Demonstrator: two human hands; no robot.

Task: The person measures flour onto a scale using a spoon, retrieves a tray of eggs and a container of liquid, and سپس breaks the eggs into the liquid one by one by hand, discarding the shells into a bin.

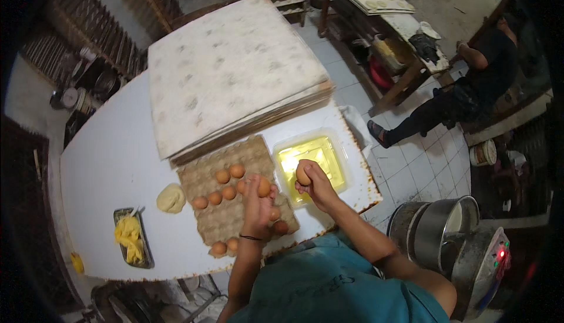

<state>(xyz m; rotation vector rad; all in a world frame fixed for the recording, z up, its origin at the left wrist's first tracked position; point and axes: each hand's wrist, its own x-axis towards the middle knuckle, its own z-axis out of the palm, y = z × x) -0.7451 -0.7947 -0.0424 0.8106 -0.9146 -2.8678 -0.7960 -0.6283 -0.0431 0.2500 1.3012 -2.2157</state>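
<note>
My left hand (254, 210) is closed round a brown egg (264, 188) above the cardboard egg tray (205, 222). Over the left rim of a clear plastic tub (338, 146), my right hand (319, 189) grips another brown egg (302, 173). Yellow liquid (320, 155) fills the bottom of the tub. Several brown eggs (215, 198) sit in the tray's hollows, with more near my left wrist (218, 248). My left hand and forearm hide part of the tray.
A lump of dough (171, 198) lies left of the tray, and a dark pan of yellow fat (130, 238) is farther left. Behind stands a stack of floured boards (229, 70). Metal drums (437, 223) stand at the right. A person (487, 70) sits by a wooden bench (393, 29).
</note>
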